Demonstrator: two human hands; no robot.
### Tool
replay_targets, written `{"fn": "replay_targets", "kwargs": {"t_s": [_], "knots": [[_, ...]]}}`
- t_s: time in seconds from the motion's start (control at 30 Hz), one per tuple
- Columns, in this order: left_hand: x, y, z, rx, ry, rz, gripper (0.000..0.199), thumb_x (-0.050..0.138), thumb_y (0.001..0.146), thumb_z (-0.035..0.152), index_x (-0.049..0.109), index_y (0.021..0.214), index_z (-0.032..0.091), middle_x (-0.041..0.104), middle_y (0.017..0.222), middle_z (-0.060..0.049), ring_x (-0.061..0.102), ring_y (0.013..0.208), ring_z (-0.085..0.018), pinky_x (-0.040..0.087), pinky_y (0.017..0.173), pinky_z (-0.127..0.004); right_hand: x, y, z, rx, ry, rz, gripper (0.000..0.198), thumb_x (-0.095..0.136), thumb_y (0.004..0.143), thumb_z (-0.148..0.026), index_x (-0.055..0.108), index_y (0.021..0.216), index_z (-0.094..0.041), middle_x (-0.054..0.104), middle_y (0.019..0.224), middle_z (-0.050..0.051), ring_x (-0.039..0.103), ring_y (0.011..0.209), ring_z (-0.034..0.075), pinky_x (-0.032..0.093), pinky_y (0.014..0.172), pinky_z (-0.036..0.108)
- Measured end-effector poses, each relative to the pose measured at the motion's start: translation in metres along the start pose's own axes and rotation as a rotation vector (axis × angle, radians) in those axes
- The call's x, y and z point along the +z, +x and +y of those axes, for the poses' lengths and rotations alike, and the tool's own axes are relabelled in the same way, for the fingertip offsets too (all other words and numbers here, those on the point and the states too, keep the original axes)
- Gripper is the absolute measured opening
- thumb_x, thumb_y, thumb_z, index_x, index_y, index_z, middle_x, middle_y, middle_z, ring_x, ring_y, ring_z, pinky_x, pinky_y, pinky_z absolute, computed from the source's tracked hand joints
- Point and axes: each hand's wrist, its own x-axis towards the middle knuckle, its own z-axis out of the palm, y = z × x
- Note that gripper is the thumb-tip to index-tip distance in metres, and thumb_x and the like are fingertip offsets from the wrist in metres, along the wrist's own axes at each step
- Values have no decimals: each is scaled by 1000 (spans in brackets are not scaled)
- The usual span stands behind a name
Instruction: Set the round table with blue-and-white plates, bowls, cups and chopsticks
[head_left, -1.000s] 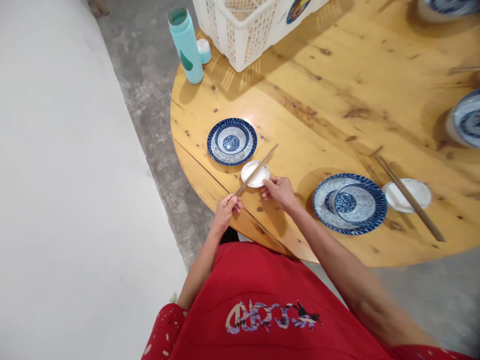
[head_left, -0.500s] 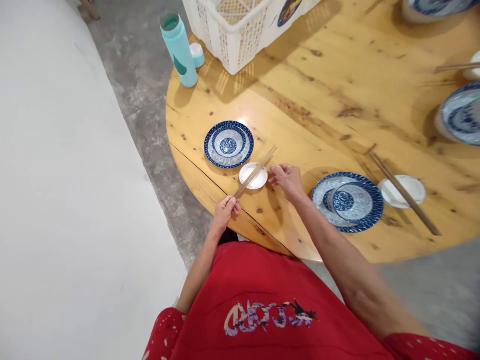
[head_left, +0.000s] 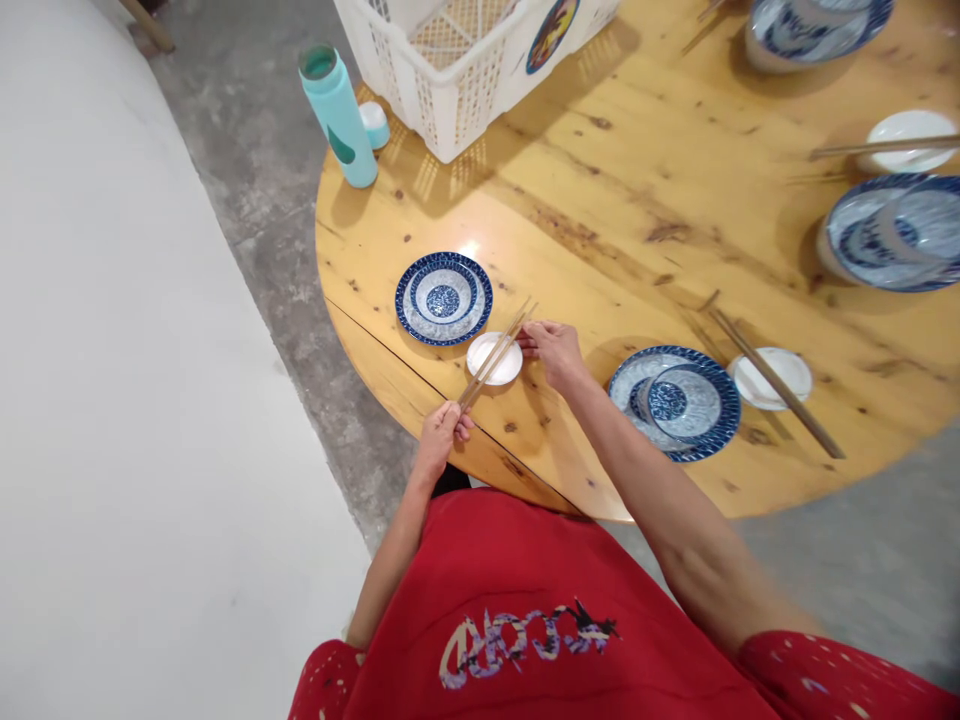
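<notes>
My left hand (head_left: 441, 435) is closed on the near end of a pair of wooden chopsticks (head_left: 494, 355). They slant across a small white dish (head_left: 512, 368), their far tips slightly apart. My right hand (head_left: 551, 350) is just right of the dish, fingers loosely bent by the chopsticks' far end; whether the fingertips touch them I cannot tell. Behind the dish, a blue-patterned plate (head_left: 401, 300) carries a small bowl (head_left: 444, 298). Right of my right forearm sits another such plate (head_left: 726, 405) with a bowl (head_left: 667, 403) on it.
Other chopsticks (head_left: 780, 378) rest across a second white dish (head_left: 801, 385). More bowls (head_left: 832, 250) and a dish (head_left: 900, 128) stand farther right on the wooden table (head_left: 570, 240). A white basket (head_left: 457, 110), a turquoise bottle (head_left: 341, 130) and its cap (head_left: 375, 125) are at the back left.
My right hand has come closer to the chopsticks' far end, and their tips have spread slightly. My left hand keeps its grip. The view has shifted a little to the right.
</notes>
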Motion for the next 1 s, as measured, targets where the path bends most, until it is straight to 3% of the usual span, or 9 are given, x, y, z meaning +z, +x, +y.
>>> {"fn": "replay_targets", "kwargs": {"t_s": [0.3,0.6,1.0], "knots": [[-2,-2,6,17,53,-2,45,67,85,60,67,80,15,64,68,-1,50,50,-7,37,50,-20,2,4,-4,41,-15,21,16,62,84,-16,66,68,-14,65,63,2,59,54,10,47,52,18],[0,-4,9,-39,50,7,41,67,85,55,69,86,15,64,68,0,48,48,-6,33,46,-19,7,0,-9,36,-51,16,22,62,90,-19,63,68,-15,65,64,3,58,54,10,42,50,18],[1,-5,12,-47,44,24,38,67,85,53,69,84,15,64,68,0,48,48,-6,32,45,-18,6,5,-7,46,-43,25,14,70,84,-22,64,73,-15,64,62,1,59,54,10,43,48,16]]}}
